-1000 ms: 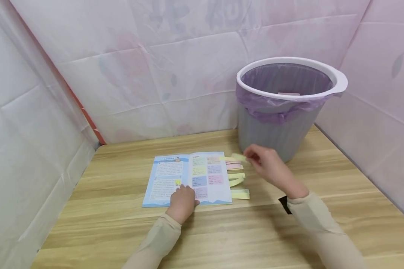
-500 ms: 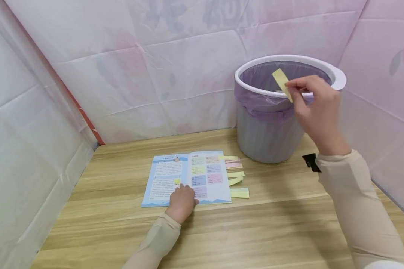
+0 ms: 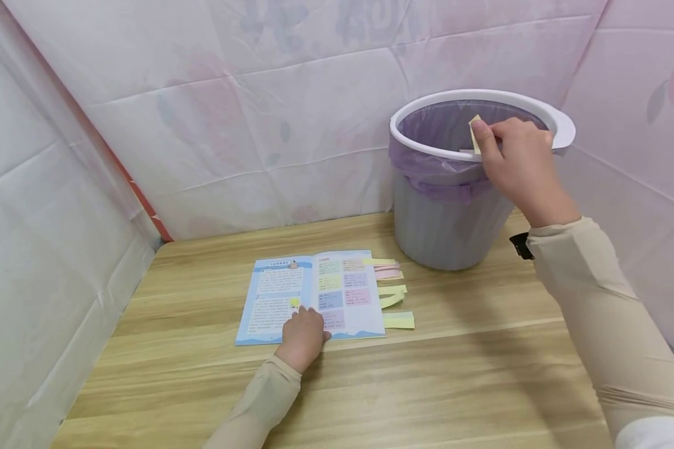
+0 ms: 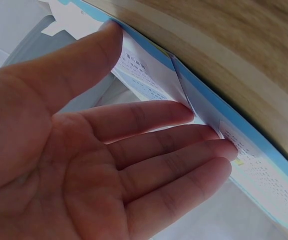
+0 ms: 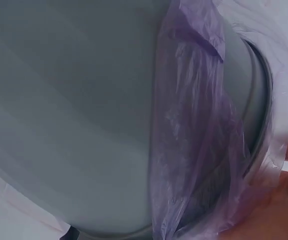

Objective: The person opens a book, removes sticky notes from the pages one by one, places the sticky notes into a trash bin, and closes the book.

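Note:
An open booklet [image 3: 365, 321] with blue-edged pages lies on the table. My left hand [image 3: 303, 337] rests on its lower middle; the left wrist view shows straight fingers [image 4: 168, 160] touching the pages near the fold. Several yellow and pink sticky tabs [image 3: 399, 320] stick out from the right edge. At the bin [image 3: 449, 227], my right hand [image 3: 522, 165] is over the near rim, pinching a yellow sticky tab [image 3: 475, 137] between thumb and fingers. Part of that tab is hidden behind the thumb. Only an edge of the right hand [image 5: 273, 212] shows in the right wrist view.
A purple liner [image 3: 421, 171] hangs over the grey bin's outside, under a white rim ring [image 3: 564, 131]. Beside the right sleeve is a small black piece [image 3: 521, 245]. Sheeted walls [image 3: 213, 156] enclose the wooden table [image 3: 202, 380] at back and sides.
My right hand has carried a yellow sticky tab from the booklet's upper right edge up to the bin, then turned and dipped at its rim. The left hand has stayed on the booklet.

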`<state>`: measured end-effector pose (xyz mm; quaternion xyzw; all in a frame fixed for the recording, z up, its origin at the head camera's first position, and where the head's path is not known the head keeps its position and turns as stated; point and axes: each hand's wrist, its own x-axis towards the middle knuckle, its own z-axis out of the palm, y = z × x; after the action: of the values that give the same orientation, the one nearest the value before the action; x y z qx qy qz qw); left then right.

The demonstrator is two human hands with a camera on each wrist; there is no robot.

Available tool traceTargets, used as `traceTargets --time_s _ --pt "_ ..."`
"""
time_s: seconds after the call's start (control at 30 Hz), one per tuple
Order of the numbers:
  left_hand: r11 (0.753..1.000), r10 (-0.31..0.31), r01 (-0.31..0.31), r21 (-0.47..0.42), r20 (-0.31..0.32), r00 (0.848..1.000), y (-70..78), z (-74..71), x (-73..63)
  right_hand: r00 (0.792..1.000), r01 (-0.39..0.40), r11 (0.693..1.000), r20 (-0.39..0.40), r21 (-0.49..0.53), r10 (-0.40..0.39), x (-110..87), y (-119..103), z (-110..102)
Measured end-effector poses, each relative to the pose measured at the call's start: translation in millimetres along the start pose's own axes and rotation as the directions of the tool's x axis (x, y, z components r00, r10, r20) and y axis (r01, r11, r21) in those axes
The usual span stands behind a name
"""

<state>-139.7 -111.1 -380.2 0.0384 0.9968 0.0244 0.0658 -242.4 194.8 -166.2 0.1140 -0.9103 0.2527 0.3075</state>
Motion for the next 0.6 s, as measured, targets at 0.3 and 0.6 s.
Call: traceTargets --time_s 0.3,0.6 --pt "1.000 0.006 -0.006 0.007 -0.008 1.000 1.2 -0.6 -0.6 0.997 -0.026 0.996 0.071 -0.091 0.032 0.0 4.1 -1.1" --pt "1.000 0.005 -0.005 0.002 0.004 1.000 1.6 1.1 -1.9 0.915 0.294 0.954 -0.305 0.051 -0.265 -31.4 -13.8 8.9"
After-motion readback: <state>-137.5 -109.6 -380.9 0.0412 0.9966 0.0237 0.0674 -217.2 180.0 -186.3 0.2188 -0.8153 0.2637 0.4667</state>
